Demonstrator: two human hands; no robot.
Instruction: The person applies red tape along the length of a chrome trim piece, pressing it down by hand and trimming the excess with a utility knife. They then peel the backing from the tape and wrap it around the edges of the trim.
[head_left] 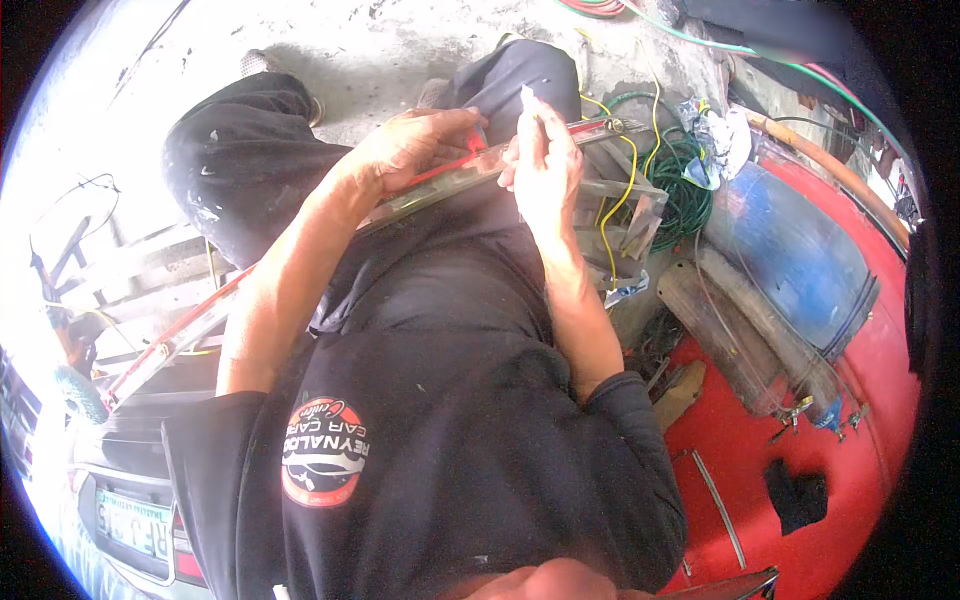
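A long, narrow bar (405, 207) with a shiny, clear-looking face and a red edge lies slantwise across my lap. My left hand (415, 145) rests over it with curled fingers, gripping a thin red strip (473, 141) along the far edge. Close beside it, over the bar, my right hand (545, 160) is closed, with a small white piece (528, 97) pinched between thumb and fingertips. What that white piece is made of cannot be made out. The bar's lower end (125, 385) reaches out past my left forearm.
To the right are a coiled green hose (680, 185), a yellow cord (628, 200), a blue drum (790, 250) and grey cylinders (725, 335) by a red surface (720, 525). A dark car (130, 450) with a licence plate stands at lower left.
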